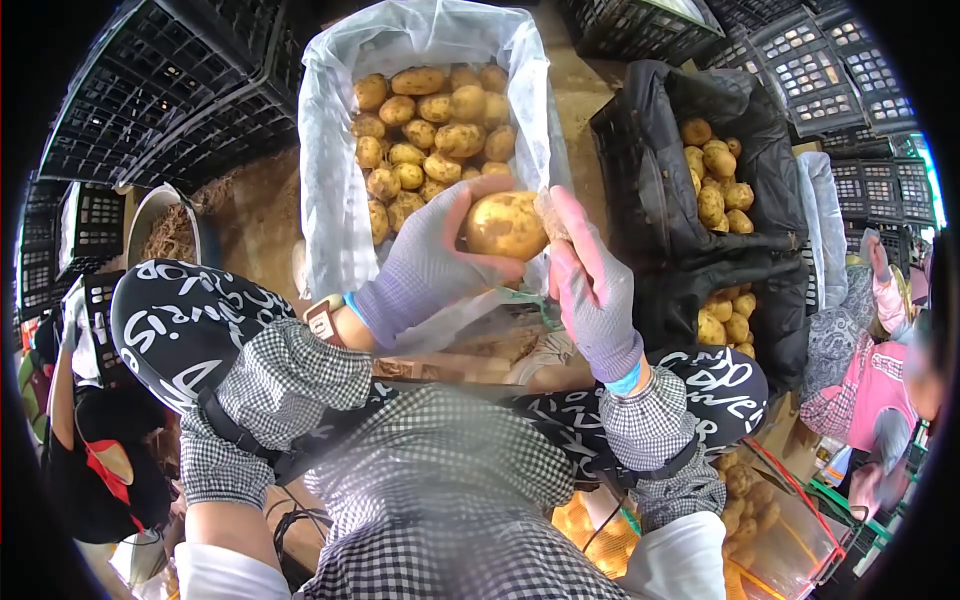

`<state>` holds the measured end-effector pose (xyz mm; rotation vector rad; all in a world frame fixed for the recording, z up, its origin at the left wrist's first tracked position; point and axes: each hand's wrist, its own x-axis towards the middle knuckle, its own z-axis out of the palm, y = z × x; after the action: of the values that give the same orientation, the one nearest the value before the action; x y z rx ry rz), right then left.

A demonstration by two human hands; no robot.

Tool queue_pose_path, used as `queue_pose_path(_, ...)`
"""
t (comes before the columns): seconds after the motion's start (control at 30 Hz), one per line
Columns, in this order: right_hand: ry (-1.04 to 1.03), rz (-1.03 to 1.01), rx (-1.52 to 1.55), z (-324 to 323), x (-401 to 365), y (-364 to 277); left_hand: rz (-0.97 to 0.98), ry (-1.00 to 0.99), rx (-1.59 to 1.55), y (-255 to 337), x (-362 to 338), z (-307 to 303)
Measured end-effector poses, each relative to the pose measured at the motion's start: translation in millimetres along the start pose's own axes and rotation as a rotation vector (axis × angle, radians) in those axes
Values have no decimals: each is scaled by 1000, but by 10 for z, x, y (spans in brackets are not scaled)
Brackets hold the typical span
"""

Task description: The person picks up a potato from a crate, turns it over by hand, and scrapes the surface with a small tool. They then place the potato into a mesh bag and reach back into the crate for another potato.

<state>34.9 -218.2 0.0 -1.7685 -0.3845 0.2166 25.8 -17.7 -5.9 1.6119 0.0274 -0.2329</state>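
Observation:
In my left hand [425,262], gloved in grey-purple, is a large yellow potato [503,224] with brown specks, gripped between thumb and fingers. My right hand [597,300], in a matching glove, pinches a small brownish-grey pad [551,215], possibly a cloth or sponge, against the potato's right end. Both hands are over the near edge of a crate lined with clear plastic [328,150]. Many yellow potatoes [462,140] lie inside that crate, some with dark patches.
To the right stand two crates lined with black plastic [640,130], each with potatoes. Stacked black crates [170,90] rise at left, near a bucket [152,212] of brown debris. A person in pink [880,395] is at far right. Bagged potatoes [745,500] lie at lower right.

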Motion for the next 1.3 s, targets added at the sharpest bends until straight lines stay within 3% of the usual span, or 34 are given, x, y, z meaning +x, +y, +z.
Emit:
queue_pose_path(0.1,-36,-132,-106,66,-15,-5,117,-7,382,125,-37,-6)
queue_pose_path(0.2,-87,-281,-153,131,-19,49,243,23,458,78,-56,-28)
queue_pose_path(0.27,-77,-151,-151,59,-6,-25,-34,-25,369,269,-55,-12)
queue_pose_path(0.33,-44,-30,-105,25,32,-105,-121,-43,333,326,-47,-14)
queue_pose_path(0.47,-107,-197,-48,162,-28,52,-70,-76,375,197,-55,-77)
queue_pose_path(0.6,-93,36,-6,74,15,-119,-108,-97,403,243,-34,-58)
queue_pose_path(0.77,-264,-247,-213,40,-2,52,10,-80,540,169,-93,-57)
queue_pose_path(0.83,-205,-213,-190,55,-13,73,50,-63,607,132,-133,-49)
queue_pose_path(0.93,-29,12,41,44,7,64,78,-39,576,111,-107,-36)
queue_pose_path(1.03,-54,94,261,49,0,58,131,3,574,47,-85,-37)
queue_pose_path(1.13,-175,127,215,144,-75,94,52,-8,569,118,-114,-35)
queue_pose_path(1.2,-145,108,240,141,-70,88,-17,-38,514,190,-101,-16)
queue_pose_path(1.3,91,76,249,7,37,58,177,14,431,59,-73,-19)
